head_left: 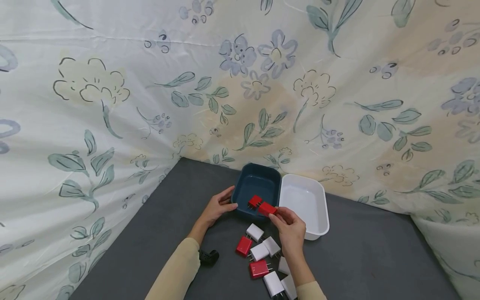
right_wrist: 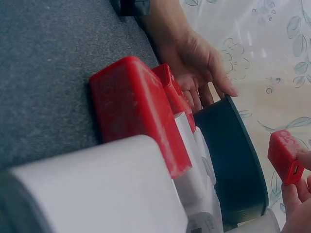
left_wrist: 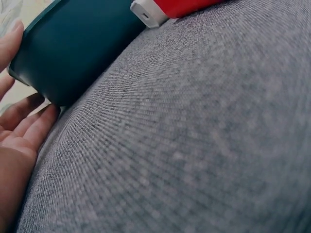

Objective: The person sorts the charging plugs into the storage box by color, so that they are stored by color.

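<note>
Readable text: none that I can make out. On the white charger (right_wrist: 206,213), low in my right wrist view, a small patch of grey print shows, too blurred to read. A larger-looking red charger (right_wrist: 138,111) in that view bears faint marks; I cannot tell whether they are letters. On the held red charger (head_left: 267,209), pinched in my right hand (head_left: 290,229), I read nothing.

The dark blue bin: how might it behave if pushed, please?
The dark blue bin probably stays stiff, since its walls hold shape. It may feel light, given its thin-looking rim. Low and broad, it would likely slide, not tip.
</note>
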{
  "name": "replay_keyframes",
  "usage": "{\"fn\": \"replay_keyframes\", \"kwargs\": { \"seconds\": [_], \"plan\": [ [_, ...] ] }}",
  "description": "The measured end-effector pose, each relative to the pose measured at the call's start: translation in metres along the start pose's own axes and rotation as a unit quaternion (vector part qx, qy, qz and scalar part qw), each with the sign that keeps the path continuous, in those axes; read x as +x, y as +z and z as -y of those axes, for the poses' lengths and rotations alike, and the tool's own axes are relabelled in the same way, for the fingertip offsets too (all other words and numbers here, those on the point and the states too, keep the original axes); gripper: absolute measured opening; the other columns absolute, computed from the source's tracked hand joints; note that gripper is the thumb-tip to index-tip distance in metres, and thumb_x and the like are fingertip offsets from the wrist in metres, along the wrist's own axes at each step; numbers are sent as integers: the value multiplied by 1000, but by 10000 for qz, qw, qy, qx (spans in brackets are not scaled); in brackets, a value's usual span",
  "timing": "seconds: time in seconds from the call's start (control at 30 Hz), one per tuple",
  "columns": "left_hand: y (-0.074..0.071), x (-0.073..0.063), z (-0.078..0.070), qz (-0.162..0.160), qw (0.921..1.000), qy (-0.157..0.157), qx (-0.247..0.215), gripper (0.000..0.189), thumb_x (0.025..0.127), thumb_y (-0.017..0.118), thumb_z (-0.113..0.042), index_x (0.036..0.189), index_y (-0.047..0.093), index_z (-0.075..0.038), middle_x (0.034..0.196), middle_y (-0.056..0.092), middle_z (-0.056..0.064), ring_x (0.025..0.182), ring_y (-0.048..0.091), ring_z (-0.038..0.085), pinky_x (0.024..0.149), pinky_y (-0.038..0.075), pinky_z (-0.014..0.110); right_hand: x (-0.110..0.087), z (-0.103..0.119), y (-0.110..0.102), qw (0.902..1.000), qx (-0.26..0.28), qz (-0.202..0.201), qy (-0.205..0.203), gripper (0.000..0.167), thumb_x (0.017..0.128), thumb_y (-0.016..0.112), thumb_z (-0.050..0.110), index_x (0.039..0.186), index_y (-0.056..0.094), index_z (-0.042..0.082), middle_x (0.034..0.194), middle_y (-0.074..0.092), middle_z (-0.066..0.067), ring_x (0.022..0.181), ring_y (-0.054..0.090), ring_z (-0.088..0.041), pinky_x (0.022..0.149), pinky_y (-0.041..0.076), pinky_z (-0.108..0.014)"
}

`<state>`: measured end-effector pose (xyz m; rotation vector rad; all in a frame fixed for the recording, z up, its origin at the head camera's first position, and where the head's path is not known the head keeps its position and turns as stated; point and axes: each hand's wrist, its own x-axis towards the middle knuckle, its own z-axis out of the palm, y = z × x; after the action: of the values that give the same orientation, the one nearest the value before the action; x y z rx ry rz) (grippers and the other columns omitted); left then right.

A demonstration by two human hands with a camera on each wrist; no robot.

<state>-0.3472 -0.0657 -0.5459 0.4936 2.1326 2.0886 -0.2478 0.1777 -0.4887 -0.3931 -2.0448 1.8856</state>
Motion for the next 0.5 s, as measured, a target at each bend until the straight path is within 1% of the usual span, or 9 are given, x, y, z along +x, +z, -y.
{"fn": "replay_keyframes", "kwargs": {
  "seconds": [0.17,0.33,0.5],
  "plan": [
    [0,0,1,14,10000,12,-54,70,88,73,-17,149,40,-18,146,49,16,131,52,32,105,45,45,3,-1,3,10000,-80,-11,21,42,76,84,12,115,70,6,114,70,-12,96,70,-13,79,53,-15],
    [0,0,-1,124,9999,-18,-96,71,89,72,-16,151,37,-15,148,46,19,132,50,36,103,47,43,4,-4,5,9998,-113,-29,162,40,76,84,13,113,70,9,114,71,-11,100,70,-18,78,53,-15],
    [-2,0,-4,275,9995,-81,-127,71,91,69,-14,153,33,-14,151,41,21,136,45,39,104,46,42,4,-2,7,10000,-69,-13,42,41,75,85,14,113,70,9,115,71,-11,102,70,-21,79,53,-16]
  ]
}}
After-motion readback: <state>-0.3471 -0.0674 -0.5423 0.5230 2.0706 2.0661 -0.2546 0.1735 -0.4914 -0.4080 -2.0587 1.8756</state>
